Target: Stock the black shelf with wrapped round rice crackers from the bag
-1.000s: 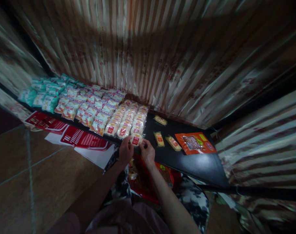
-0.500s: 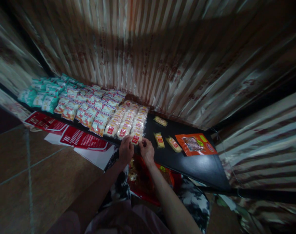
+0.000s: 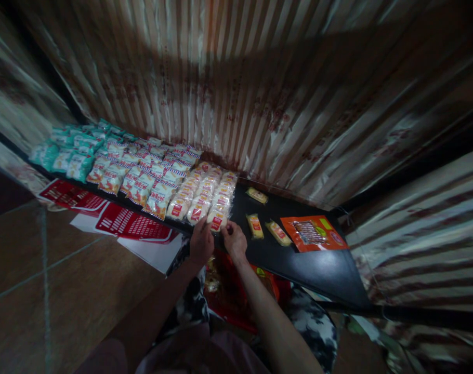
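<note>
A clear-wrapped pale cracker pack with a red label (image 3: 217, 220) lies at the front end of the rightmost of three overlapping rows of the same packs (image 3: 199, 195). My left hand (image 3: 201, 242) pinches its left front corner, fingers closed. On the other side my right hand (image 3: 234, 241) grips the right front corner between thumb and fingers. To the right, apart from my hands, several small yellow wrapped snacks (image 3: 254, 226) rest on the black shelf (image 3: 318, 270). Beyond them is a flat orange pouch (image 3: 313, 234).
White snack bags (image 3: 141, 179) with striped tops and green bags (image 3: 70, 153) fill the shelf's left part. Striped plastic sheeting (image 3: 236, 98) hangs behind. Below stand a red container (image 3: 246, 319) between my legs and red baskets (image 3: 129, 223) at the left.
The front cracker pack now lies flatter against its row. Both hands stay at its corners, nearly unmoved. The view has shifted very slightly.
</note>
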`<state>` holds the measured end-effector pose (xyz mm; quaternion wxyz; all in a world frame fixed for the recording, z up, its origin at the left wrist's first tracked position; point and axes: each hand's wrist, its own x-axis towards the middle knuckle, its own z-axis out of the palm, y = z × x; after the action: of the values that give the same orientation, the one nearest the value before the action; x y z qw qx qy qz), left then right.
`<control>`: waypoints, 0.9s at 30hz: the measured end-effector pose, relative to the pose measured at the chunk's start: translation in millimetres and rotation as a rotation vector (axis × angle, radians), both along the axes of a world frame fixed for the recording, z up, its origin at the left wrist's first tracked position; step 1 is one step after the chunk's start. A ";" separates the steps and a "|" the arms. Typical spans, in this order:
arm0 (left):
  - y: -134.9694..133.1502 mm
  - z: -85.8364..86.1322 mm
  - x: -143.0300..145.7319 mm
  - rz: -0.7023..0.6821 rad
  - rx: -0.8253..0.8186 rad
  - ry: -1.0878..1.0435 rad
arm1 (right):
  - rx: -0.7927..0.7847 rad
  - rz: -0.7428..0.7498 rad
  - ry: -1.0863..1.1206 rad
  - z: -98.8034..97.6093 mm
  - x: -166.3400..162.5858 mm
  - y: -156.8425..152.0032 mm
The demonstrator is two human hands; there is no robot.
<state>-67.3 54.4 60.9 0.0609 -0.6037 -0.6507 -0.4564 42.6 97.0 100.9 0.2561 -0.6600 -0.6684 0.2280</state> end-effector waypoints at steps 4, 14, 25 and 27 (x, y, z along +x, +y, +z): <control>-1.7 9.3 -2.2 0.013 -0.003 0.066 | -0.032 -0.019 -0.029 4.3 -1.6 0.3; 10.0 17.7 -2.1 -0.026 -0.083 0.136 | -0.043 -0.005 -0.040 6.3 -0.7 1.9; 11.5 5.9 0.7 -0.021 0.004 0.122 | 0.029 -0.022 0.081 -5.6 0.3 8.2; 11.8 5.5 0.4 -0.024 0.014 0.112 | 0.023 -0.019 0.094 -6.5 -0.3 10.1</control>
<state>-66.9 66.1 66.4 0.0963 -0.6356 -0.6358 -0.4272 42.3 107.1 94.4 0.2970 -0.6518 -0.6520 0.2488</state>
